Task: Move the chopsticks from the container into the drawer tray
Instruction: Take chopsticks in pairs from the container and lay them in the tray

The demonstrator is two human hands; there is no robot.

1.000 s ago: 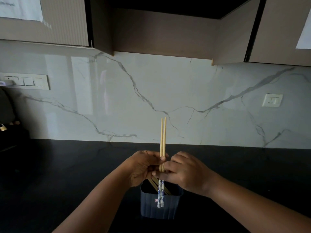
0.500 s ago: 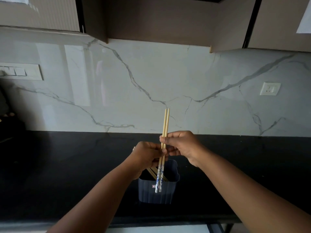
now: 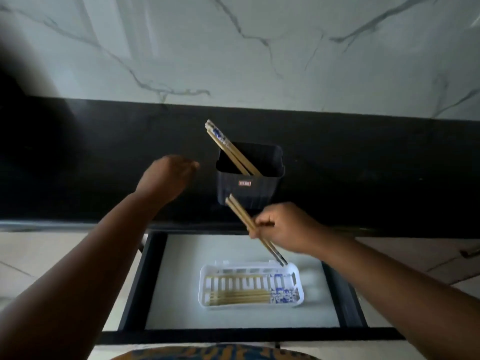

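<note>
Below the black countertop (image 3: 104,162) the drawer (image 3: 158,281) stands pulled out, and on its pale floor lies the white slotted tray (image 3: 298,297), already bearing several chopsticks laid flat along its length, blue-patterned ends to the right; on the counter behind stands the dark container (image 3: 249,193), with a few more chopsticks (image 3: 231,149) leaning out of it up and to the left; the right hand (image 3: 288,227) pinches a pair of chopsticks (image 3: 240,214) between thumb and curled fingers, slanting so that the lower tips hang just over the tray's far right corner; the left hand (image 3: 166,178) hovers left of the container, fingers loosely curled and holding nothing that I can see. To do this step well, I judge the pair should be turned level and parallel to those already in the tray, patterned ends to the same side, and lowered until it rests before the pinch opens, lest a stick bounce over the low rim; the left hand seems well placed to fetch the next pair. Against the earlier frames, both hands were at the pair above the container; now only the right one holds it, carried down to the drawer, and the view has dropped from wall and cabinets to the drawer.
</note>
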